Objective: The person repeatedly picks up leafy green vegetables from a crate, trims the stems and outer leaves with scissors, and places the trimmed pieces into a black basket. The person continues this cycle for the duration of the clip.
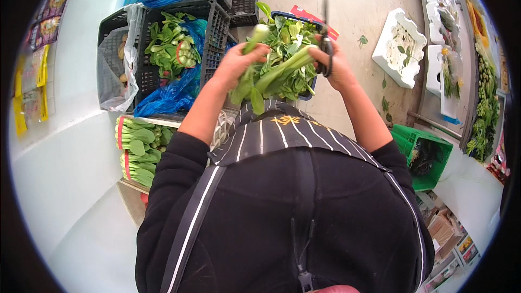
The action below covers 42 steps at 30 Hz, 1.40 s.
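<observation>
My left hand (240,63) grips a stalk of leafy greens (255,37), its pale cut end up and its leaves hanging down. My right hand (334,65) holds dark-handled scissors (325,49), blades pointing away from me and blurred, and its fingers also pinch a pale green stalk (285,67) whose leaves reach toward my left hand. Both hands are over a blue-rimmed crate (309,18) heaped with leafy greens (295,32). The crate stands close in front of my striped apron. A red card (333,33) lies by its far right corner.
Black crates (215,20) at the left hold banded greens (173,44) and blue plastic bags. Bundled bok choy (138,136) lies on a shelf at lower left. A white foam box (399,49) with loose leaves, a green crate (431,162) and a vegetable display (486,89) are at the right.
</observation>
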Tool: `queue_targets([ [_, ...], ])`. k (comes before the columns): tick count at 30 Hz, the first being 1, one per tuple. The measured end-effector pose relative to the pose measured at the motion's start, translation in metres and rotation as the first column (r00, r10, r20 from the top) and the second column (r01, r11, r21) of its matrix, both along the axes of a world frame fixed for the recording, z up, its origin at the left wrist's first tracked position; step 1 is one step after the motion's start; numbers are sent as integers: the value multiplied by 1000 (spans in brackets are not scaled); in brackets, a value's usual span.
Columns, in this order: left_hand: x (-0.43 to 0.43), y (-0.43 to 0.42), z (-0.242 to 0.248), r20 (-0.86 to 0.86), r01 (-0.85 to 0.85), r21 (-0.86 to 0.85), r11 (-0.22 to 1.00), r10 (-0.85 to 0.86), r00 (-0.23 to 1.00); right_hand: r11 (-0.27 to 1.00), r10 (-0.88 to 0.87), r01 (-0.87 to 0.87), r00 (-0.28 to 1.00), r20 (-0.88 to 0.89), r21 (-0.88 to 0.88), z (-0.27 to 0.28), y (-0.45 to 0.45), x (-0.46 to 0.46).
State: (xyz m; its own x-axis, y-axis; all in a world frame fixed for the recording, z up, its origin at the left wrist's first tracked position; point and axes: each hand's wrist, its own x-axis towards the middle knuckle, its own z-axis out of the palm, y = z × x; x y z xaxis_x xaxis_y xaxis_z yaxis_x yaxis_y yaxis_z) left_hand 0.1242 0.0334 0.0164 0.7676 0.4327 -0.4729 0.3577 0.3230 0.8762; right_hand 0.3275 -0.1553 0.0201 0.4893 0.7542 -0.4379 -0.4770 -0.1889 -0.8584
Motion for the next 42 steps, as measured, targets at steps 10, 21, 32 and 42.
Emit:
queue_targets([
  [10, -3, -40, -35, -59, -246, -380, 892, 242, 968, 869, -365, 480, 785, -501, 118, -29, 7, -22],
  [21, 17, -67, -19, 117, -171, -465, 869, 252, 961, 996, -73, 68, 991, 109, 53, -12, 9, -59],
  [32, 16, -67, -19, 51, -318, -429, 845, 375, 926, 964, -238, 263, 905, -352, 26, -33, 17, -62],
  [42, 4, -69, -31, -13, -552, -451, 701, 613, 790, 918, -340, 394, 714, -613, -50, -58, 34, -89],
])
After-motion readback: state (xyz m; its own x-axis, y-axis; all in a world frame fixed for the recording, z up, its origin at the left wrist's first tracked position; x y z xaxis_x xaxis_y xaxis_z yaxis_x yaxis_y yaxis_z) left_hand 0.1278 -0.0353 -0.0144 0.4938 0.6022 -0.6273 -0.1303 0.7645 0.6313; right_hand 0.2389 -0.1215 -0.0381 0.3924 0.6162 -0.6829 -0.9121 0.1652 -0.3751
